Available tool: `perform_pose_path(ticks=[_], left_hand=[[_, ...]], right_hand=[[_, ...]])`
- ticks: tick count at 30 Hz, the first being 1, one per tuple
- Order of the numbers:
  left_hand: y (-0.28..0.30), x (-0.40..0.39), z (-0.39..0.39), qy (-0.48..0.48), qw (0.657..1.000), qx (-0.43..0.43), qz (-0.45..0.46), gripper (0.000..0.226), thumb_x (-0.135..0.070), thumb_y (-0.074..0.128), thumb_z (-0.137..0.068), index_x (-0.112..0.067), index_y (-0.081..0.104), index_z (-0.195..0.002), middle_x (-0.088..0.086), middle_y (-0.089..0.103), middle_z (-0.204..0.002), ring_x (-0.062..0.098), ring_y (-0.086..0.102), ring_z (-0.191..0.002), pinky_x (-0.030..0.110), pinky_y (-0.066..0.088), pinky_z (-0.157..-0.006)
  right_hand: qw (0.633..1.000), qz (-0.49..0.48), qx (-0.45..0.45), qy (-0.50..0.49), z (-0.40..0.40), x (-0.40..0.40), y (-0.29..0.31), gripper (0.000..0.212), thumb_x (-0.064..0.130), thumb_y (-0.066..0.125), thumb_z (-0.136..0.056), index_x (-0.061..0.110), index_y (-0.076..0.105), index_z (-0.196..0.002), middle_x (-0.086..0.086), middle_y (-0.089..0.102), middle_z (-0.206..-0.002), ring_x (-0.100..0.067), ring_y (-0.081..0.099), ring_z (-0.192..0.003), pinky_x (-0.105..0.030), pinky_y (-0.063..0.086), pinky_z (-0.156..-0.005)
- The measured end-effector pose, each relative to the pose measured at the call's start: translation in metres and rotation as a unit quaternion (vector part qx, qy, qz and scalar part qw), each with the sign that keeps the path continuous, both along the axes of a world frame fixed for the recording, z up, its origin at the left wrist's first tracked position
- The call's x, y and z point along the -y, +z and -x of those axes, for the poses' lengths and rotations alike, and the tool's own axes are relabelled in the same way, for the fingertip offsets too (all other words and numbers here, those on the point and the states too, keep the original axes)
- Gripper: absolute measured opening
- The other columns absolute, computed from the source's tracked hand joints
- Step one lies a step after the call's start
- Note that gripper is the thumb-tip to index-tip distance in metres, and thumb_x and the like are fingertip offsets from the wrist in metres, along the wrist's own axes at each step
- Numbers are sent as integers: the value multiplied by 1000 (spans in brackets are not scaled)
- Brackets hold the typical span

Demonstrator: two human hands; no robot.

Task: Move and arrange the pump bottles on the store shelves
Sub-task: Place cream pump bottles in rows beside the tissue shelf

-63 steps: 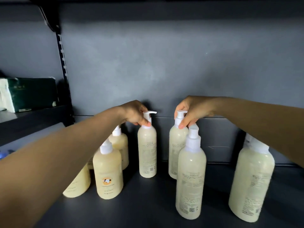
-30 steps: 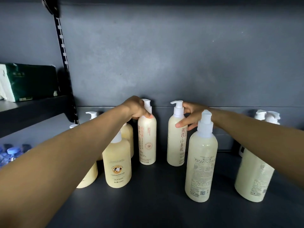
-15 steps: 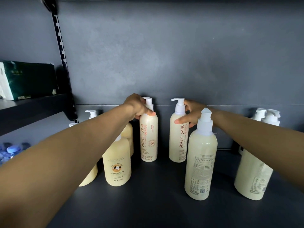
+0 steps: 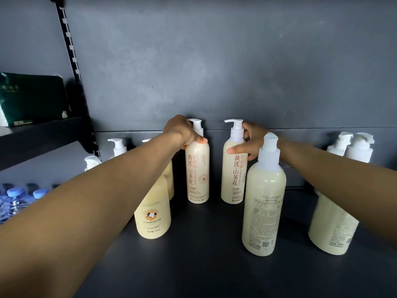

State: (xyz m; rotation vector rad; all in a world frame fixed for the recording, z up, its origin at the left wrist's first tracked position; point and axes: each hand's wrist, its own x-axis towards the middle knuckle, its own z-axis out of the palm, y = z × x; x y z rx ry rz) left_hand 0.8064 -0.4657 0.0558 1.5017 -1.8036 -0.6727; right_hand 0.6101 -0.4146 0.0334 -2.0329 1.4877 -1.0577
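Two slim cream pump bottles stand upright at the back of the dark shelf (image 4: 204,244), their red-lettered labels facing me. My left hand (image 4: 181,132) grips the left slim bottle (image 4: 197,173) at its shoulder and neck. My right hand (image 4: 249,140) holds the right slim bottle (image 4: 233,173) at its neck, one finger laid across the front. A taller pale bottle (image 4: 263,207) with its back label toward me stands in front of my right forearm.
A squat cream bottle (image 4: 153,218) stands under my left forearm, with more pump bottles (image 4: 117,146) behind it. Other bottles (image 4: 335,224) crowd the right end. A green box (image 4: 32,100) sits on the left shelf; water bottles (image 4: 15,198) lie below.
Both slim bottles have been turned so their front labels face me, and they now stand closer to the back wall. My hands stayed on their necks.
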Motion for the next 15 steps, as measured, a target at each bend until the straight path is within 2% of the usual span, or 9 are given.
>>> perform_pose_path(ticks=[2,4,7,9,11,13,15], left_hand=[[0,1,0,2,1000,14,8,31,-24,87,-62,-15,61,-78,6,65,-84,27,67,-78,39,58,-82],[1,1,1,10,999,30,12,33,-26,86,-63,-15,55,-69,2,60,-73,25,62,-70,36,58,-80],[3,-1,2,18,998,50,12,36,-31,85,-65,-15,52,-68,-1,56,-65,24,62,-63,29,55,-66],[2,-3,2,20,998,61,12,36,-33,84,-65,-14,54,-70,-1,57,-65,20,58,-55,24,47,-55],[2,-5,2,18,998,58,13,35,-34,83,-65,-12,61,-81,0,60,-70,19,59,-55,25,49,-57],[2,-6,1,14,998,52,11,40,-33,84,-65,-10,65,-93,2,64,-79,24,64,-65,29,54,-69],[2,-8,1,14,999,48,12,41,-31,84,-65,-10,64,-95,4,65,-86,26,67,-75,31,56,-78]], right_hand=[[1000,18,3,-3,1,-1,-1,62,10,78,-76,51,41,-105,7,52,-85,-7,54,-74,-5,44,-47],[1000,29,4,2,1,-2,-2,61,10,78,-76,50,41,-104,7,52,-85,-8,54,-74,-5,45,-48],[1000,22,-14,-5,-2,-3,0,58,13,78,-77,53,39,-90,11,51,-85,-10,53,-77,-10,48,-49],[999,15,-26,-16,-4,-2,0,55,15,78,-76,51,39,-90,13,50,-87,-11,55,-80,-11,46,-54],[1000,7,-21,-17,-4,-2,2,54,14,79,-76,49,40,-88,13,50,-86,-8,55,-78,-11,47,-51],[1000,-2,-18,-7,-4,-3,4,55,9,78,-76,48,39,-84,12,48,-82,-3,52,-71,-8,47,-46],[1000,-12,-28,-5,-4,-4,6,53,7,77,-77,44,39,-82,11,47,-80,-3,51,-68,-5,44,-44]])
